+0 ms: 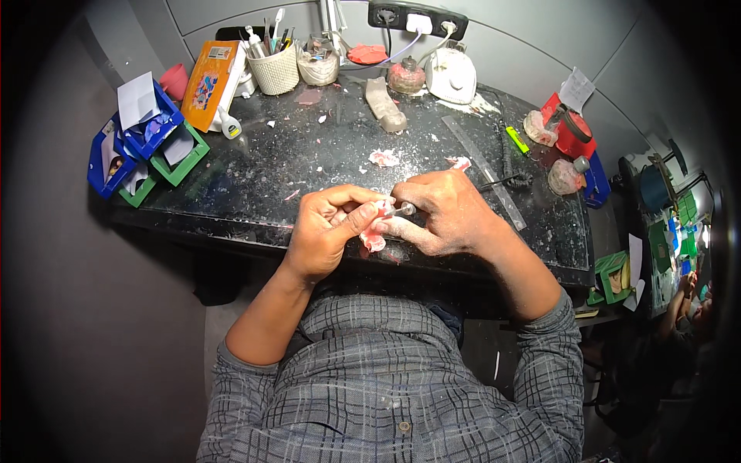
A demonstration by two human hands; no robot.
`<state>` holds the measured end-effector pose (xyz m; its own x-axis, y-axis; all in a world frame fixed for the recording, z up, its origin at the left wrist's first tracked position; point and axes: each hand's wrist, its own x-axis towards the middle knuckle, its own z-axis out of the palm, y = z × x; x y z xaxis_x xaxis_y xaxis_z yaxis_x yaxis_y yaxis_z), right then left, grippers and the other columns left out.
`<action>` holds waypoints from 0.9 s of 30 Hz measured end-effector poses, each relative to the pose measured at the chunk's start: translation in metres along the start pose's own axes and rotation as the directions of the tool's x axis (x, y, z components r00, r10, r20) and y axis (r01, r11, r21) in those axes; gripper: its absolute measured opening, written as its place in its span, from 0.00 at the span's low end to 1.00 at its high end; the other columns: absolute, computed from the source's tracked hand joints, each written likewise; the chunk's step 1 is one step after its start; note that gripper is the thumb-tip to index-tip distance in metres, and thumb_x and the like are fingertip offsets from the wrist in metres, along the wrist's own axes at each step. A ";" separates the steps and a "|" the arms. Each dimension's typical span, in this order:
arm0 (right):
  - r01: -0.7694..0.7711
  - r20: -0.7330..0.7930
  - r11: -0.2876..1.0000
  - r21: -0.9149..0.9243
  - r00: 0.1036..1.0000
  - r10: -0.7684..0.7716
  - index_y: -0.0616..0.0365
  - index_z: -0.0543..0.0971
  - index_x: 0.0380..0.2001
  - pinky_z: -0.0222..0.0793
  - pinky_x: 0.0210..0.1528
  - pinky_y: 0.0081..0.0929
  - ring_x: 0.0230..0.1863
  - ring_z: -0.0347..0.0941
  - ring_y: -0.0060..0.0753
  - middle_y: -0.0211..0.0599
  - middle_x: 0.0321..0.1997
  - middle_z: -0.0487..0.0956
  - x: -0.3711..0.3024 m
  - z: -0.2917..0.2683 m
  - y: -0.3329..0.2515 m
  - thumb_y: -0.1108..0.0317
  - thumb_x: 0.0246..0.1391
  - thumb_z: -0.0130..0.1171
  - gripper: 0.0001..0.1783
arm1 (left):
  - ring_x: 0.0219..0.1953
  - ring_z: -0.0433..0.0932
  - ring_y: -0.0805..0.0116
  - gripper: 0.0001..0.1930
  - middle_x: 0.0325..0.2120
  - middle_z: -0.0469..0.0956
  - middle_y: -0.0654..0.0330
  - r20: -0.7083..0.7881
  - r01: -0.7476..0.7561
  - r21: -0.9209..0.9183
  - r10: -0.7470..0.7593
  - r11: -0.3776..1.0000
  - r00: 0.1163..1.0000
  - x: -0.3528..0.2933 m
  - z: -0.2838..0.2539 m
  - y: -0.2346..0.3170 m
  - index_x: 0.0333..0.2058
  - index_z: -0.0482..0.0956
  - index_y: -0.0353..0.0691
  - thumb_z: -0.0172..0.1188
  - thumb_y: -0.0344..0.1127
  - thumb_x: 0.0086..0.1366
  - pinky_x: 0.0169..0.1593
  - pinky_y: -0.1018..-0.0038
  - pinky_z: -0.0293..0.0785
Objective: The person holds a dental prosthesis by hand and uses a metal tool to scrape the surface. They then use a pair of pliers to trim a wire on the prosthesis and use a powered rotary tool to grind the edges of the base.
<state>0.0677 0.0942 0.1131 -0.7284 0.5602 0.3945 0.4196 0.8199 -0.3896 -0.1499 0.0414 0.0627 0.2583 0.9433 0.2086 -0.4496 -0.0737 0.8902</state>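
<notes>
Over the front edge of the dark bench, my left hand pinches a pink and white denture piece between thumb and fingers. My right hand is closed round a slim metallic handpiece. Its shiny tip meets the denture piece, and most of its body is hidden by my fingers. A dark cord runs out behind the right hand. Just beyond my hands lies a loose pink and white piece. Another such piece shows at the right knuckles. White dust coats my right hand.
A clear ruler and yellow highlighter lie right. Plaster models and a red jar stand beyond. Behind are a grey block, a glass burner and a tool cup. Blue bins stack left. A co-worker's arm shows far right.
</notes>
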 end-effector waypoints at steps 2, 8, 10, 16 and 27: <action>0.002 0.007 0.999 -0.046 1.000 -0.001 0.59 0.77 0.23 0.74 0.28 0.45 0.24 0.80 0.53 0.45 0.22 0.80 0.000 0.000 0.001 0.43 0.55 0.69 0.28 | 0.26 0.81 0.74 0.10 0.32 0.84 0.52 -0.011 0.000 0.021 0.000 1.000 1.000 -0.001 -0.001 0.001 0.47 0.82 0.25 0.61 0.28 0.74 0.29 0.77 0.79; 0.003 0.019 0.985 -0.174 1.000 0.000 0.58 0.77 0.24 0.74 0.28 0.47 0.24 0.80 0.52 0.44 0.21 0.79 0.000 -0.004 0.001 0.40 0.54 0.69 0.29 | 0.27 0.83 0.74 0.09 0.30 0.85 0.54 -0.027 0.005 0.119 -0.002 0.993 1.000 -0.001 -0.001 0.006 0.45 0.83 0.25 0.61 0.27 0.73 0.26 0.80 0.77; 0.020 0.013 0.980 -0.197 1.000 -0.018 0.58 0.77 0.23 0.74 0.28 0.46 0.24 0.80 0.52 0.44 0.21 0.79 0.001 -0.006 0.002 0.39 0.54 0.68 0.30 | 0.29 0.84 0.74 0.10 0.31 0.85 0.55 -0.005 -0.024 0.161 0.026 0.987 1.000 -0.001 -0.003 0.007 0.45 0.83 0.26 0.60 0.28 0.74 0.25 0.81 0.77; 0.011 0.017 0.979 -0.202 1.000 -0.008 0.58 0.77 0.22 0.74 0.28 0.47 0.24 0.79 0.53 0.45 0.20 0.79 0.001 -0.004 0.003 0.38 0.55 0.67 0.31 | 0.26 0.82 0.76 0.10 0.30 0.85 0.56 -0.040 0.002 0.161 0.004 0.987 0.999 -0.001 -0.002 0.007 0.44 0.84 0.25 0.61 0.28 0.74 0.24 0.81 0.76; -0.012 0.045 0.995 0.095 0.999 0.008 0.59 0.79 0.24 0.73 0.28 0.41 0.23 0.79 0.50 0.46 0.20 0.79 0.002 -0.008 0.007 0.45 0.56 0.71 0.26 | 0.20 0.82 0.70 0.11 0.23 0.82 0.56 -0.027 0.048 0.104 -0.045 0.993 0.999 0.000 0.003 0.009 0.44 0.81 0.25 0.58 0.30 0.75 0.19 0.79 0.73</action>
<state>0.0730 0.1021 0.1179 -0.7485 0.5609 0.3539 0.3753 0.7981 -0.4713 -0.1510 0.0394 0.0719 0.2553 0.9540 0.1571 -0.3457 -0.0617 0.9363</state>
